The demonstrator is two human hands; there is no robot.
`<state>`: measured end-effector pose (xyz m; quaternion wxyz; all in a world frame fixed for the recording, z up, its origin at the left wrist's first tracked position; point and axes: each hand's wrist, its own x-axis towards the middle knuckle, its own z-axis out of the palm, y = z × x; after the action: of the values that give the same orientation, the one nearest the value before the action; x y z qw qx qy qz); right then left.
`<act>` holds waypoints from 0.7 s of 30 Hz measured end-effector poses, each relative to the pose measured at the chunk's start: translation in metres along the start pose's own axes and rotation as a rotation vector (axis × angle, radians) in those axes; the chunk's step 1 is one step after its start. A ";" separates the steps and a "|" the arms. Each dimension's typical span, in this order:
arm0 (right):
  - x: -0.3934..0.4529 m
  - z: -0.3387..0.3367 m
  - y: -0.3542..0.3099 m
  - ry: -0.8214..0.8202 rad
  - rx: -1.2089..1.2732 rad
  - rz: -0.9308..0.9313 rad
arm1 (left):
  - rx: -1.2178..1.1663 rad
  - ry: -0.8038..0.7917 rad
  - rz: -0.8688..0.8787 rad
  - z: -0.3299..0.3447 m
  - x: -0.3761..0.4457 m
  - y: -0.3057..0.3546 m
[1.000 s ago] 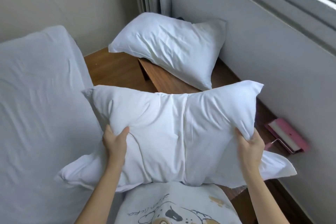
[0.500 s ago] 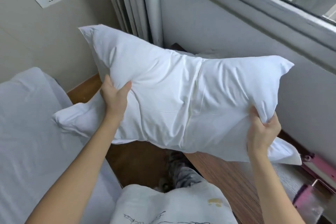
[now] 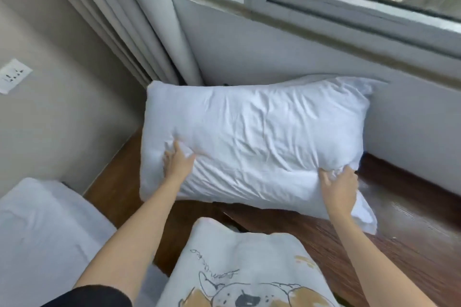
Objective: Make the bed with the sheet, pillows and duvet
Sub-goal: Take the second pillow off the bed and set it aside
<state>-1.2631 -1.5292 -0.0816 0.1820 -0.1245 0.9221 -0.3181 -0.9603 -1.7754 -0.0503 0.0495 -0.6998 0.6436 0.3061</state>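
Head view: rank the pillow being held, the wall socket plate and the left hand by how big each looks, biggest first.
1. The pillow, far the largest.
2. The left hand.
3. The wall socket plate; it looks close to the hand in size and sits farther from the camera, so that ranking is unsure.

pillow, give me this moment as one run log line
step: handling pillow | left hand: grips left side | right hand: grips lower right edge | bed: sheet on, no pillow
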 end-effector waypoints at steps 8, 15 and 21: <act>-0.022 0.033 -0.041 0.179 -0.250 -0.385 | 0.039 0.092 0.242 0.015 0.013 0.019; -0.043 0.079 -0.089 -0.073 -0.496 -0.360 | 0.485 -0.106 0.682 0.028 0.046 0.033; -0.060 0.058 -0.094 -0.122 -0.385 -0.304 | 0.614 -0.110 0.709 0.035 0.059 0.061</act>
<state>-1.1742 -1.6119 -0.0488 0.1603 -0.3129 0.9237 -0.1520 -1.0310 -1.8207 -0.0871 0.1807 -0.3725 0.9000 0.1364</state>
